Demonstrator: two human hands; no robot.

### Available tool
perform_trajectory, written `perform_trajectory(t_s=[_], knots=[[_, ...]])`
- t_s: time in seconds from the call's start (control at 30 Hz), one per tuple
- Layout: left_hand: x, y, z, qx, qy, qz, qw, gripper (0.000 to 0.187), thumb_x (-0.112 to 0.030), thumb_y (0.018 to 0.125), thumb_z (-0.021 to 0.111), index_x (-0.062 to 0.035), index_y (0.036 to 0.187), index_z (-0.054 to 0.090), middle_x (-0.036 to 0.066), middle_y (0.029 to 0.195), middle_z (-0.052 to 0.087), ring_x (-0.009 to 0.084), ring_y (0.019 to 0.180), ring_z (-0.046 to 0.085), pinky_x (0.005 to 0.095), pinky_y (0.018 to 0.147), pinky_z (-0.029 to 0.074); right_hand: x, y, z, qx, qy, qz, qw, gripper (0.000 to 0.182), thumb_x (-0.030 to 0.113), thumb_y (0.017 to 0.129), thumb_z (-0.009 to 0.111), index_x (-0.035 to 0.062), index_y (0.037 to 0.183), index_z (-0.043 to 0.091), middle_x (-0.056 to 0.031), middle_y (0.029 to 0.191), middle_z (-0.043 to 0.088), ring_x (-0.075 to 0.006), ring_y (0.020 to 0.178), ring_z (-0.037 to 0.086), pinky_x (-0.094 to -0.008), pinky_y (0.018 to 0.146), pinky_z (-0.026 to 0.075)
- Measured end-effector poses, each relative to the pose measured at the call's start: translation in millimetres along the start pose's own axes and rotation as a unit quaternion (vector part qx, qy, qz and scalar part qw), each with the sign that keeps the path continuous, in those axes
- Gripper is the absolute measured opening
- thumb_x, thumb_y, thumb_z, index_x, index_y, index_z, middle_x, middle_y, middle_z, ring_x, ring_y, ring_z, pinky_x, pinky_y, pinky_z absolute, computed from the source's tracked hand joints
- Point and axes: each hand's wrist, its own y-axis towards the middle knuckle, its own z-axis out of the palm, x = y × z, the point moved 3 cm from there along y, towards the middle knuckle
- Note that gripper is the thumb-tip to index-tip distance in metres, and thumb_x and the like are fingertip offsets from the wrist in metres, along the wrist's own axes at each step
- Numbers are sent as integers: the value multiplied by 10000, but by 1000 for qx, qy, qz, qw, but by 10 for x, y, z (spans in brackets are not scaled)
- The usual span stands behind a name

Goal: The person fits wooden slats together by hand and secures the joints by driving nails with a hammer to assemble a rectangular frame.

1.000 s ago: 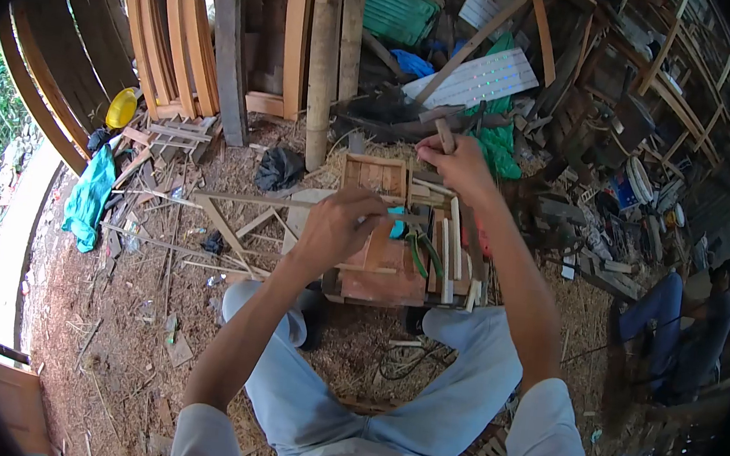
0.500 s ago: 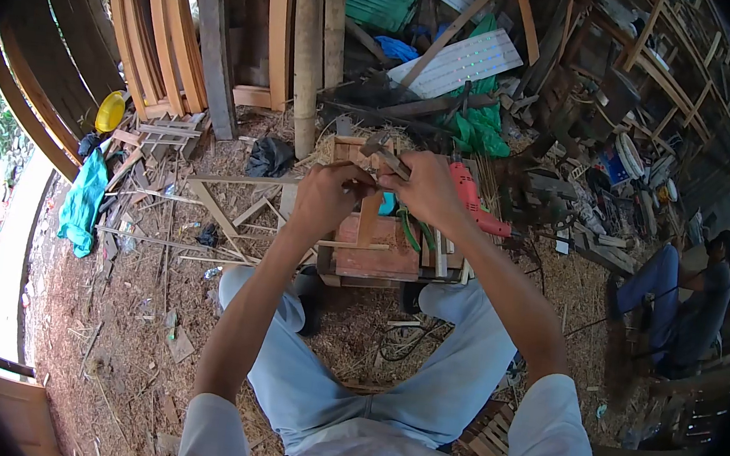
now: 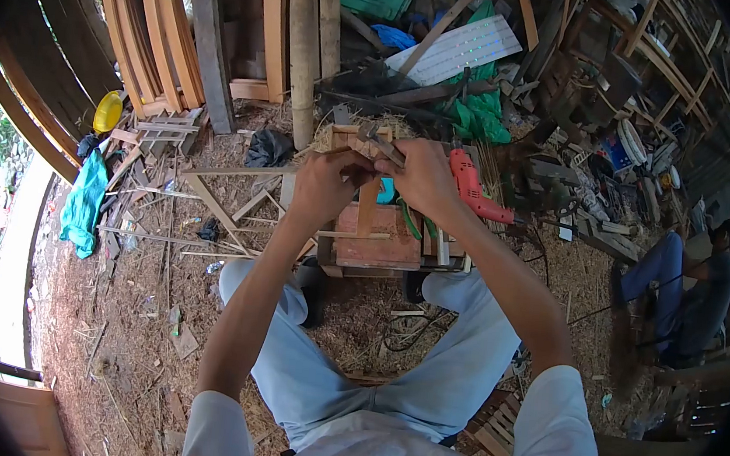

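Over a small wooden workbench (image 3: 377,253), my right hand (image 3: 425,179) is closed round a hammer (image 3: 383,144), its head pointing up and left. Close beside it, my left hand (image 3: 325,186) is closed with the fingertips pinched together; what lies between them is too small to make out. Just below the hands, an upright light-brown wooden piece (image 3: 367,208) rises from the bench, with a thin wooden strip (image 3: 354,235) across its lower end. Green-handled pliers (image 3: 410,221) and a turquoise object (image 3: 386,191) sit right of that piece.
A red power drill (image 3: 475,190) lies right of the bench, its cord trailing away. Wooden frame pieces (image 3: 226,212) stick out to the left. Sawdust and scraps cover the floor (image 3: 135,329). A bamboo post (image 3: 301,64) stands ahead. Another person (image 3: 700,291) sits at the far right.
The view has shifted slightly. My hands stay close together over the bench, the hammer still in my right hand and the left fingers still pinched.
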Motion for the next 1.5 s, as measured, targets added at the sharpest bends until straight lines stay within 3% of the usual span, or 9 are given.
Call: perform_trajectory(t_s=[0.43,0.5,0.63,0.73,0.8,1.0,1.1,1.4,1.5], knots=[[-40,-10,-21,-2,8,-19,1000,124,3,782,715,-26,902,728,110,885,739,229,802,735,331,710,583,-17,-2,31,-36,-3,-41,999,209,163,824,749,-33,851,679,-244,677,593,-421,668,600,-463,615,436],[-70,-11,-37,-22,13,25,999,122,-9,781,719,-29,901,731,116,869,737,230,785,733,331,684,577,8,-2,24,-38,-4,-48,998,210,160,825,747,-37,848,676,-247,675,588,-421,669,602,-463,613,435],[-112,0,-47,-16,31,26,999,124,-32,782,731,-41,906,736,115,871,737,227,778,732,328,633,561,18,-5,21,-12,-6,-29,999,201,146,820,747,-38,847,669,-251,684,589,-437,684,596,-466,611,438],[-110,-6,-27,-7,20,-26,999,98,-85,792,751,-62,886,739,97,858,736,226,769,730,329,684,539,26,-11,40,-21,-18,-44,999,193,141,816,748,-32,844,667,-252,694,592,-446,688,587,-470,610,439],[-91,-19,-6,-84,60,51,993,93,-177,767,777,-104,785,723,32,784,709,228,720,678,375,773,450,27,-17,27,-30,-25,-49,998,190,140,813,750,-28,843,667,-253,699,594,-450,689,583,-472,610,438],[-36,-49,64,-84,96,28,992,143,-210,783,795,-107,838,713,18,872,728,178,763,705,369,825,402,50,14,-31,5,-9,-11,1000,174,134,794,762,-17,857,702,-260,712,605,-454,707,595,-472,625,453],[-51,-87,94,-120,58,27,991,135,-177,754,790,-99,821,702,23,794,723,209,762,686,385,819,373,51,51,-30,19,-8,11,1000,178,126,772,777,-2,886,731,-248,737,640,-429,727,633,-446,654,484],[-115,-147,81,-120,61,-1,991,91,-139,772,765,-120,833,700,17,798,713,199,764,676,420,916,340,47,80,-37,40,3,-2,999,163,119,764,787,10,878,747,-201,773,698,-302,736,704,-379,700,511],[-148,-167,74,-108,67,-10,992,84,-148,777,763,-132,831,700,10,793,705,198,763,663,434,937,324,92,44,-136,77,19,9,997,252,149,794,774,6,993,716,-174,779,699,-259,732,694,-363,696,502]])
